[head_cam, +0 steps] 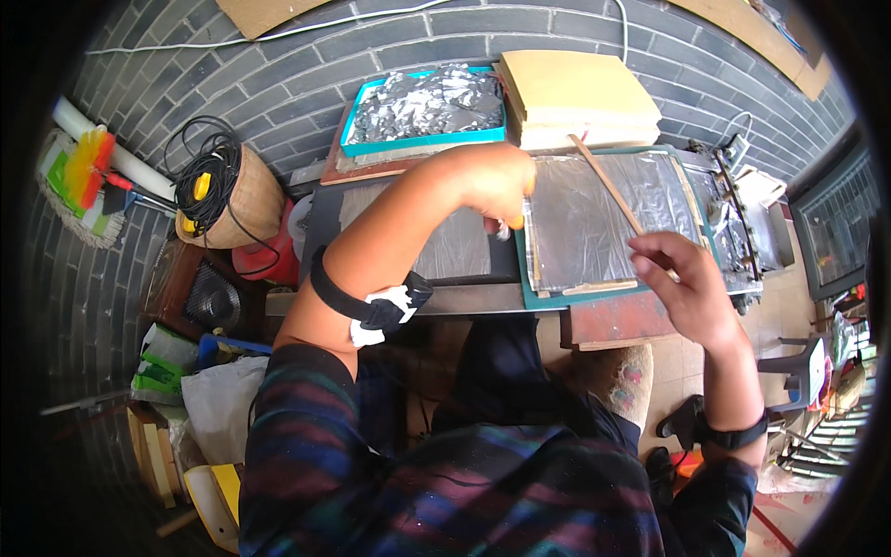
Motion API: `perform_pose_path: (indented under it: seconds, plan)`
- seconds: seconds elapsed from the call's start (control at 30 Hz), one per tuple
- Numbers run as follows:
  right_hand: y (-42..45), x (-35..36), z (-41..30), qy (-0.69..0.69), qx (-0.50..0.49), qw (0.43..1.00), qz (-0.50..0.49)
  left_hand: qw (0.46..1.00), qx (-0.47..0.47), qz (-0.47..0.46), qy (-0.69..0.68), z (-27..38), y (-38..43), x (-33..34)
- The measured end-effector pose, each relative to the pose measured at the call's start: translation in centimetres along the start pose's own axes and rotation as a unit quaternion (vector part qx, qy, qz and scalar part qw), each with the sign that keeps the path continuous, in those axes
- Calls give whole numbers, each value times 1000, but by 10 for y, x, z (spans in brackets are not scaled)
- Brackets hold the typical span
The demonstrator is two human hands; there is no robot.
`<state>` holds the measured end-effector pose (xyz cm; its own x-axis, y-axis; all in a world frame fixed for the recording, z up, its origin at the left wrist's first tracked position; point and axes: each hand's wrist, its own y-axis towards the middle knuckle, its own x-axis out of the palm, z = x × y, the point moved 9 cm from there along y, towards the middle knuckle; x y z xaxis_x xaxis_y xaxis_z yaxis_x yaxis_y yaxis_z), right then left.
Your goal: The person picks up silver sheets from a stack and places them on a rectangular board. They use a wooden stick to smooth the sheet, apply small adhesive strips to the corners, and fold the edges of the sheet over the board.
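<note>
My left hand [500, 188] reaches over the bench at the left edge of a stack of thin silvery sheets [598, 209]; a small crumpled silvery scrap [502, 231] shows at its fingertips. My right hand [679, 282] pinches the lower end of a thin wooden stick [609, 186], which slants up and left across the stack. The stack lies on a green mat [550, 301]. Left of it, a greyish sheet [456, 250] lies on a dark board, partly behind my left forearm. Yellow tips or covers show on my left fingers.
A blue tray [424, 144] of crumpled silvery foil and a thick stack of yellowish paper [578, 90] stand at the back, by the brick wall. A reddish board [619, 319] juts out at the front. A woven basket [261, 202] with black cable stands at left, a grey stool [800, 369] at right.
</note>
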<state>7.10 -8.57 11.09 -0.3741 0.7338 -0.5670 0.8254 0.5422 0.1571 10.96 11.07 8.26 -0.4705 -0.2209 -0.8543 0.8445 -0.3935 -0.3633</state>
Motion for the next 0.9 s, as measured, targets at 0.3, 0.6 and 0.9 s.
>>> perform_pose_path:
  seconds: [0.3, 0.6, 0.9]
  plan:
    - [37, 54, -5, 384, 44, 919, -74, 910, 192, -131, -344, 56, -48, 1]
    - [42, 90, -4, 445, 80, 873, -183, 885, 185, -39, -425, 23, -44, 8]
    - [49, 71, 32, 386, 135, 909, -86, 868, 43, 204, -450, -75, -30, 8]
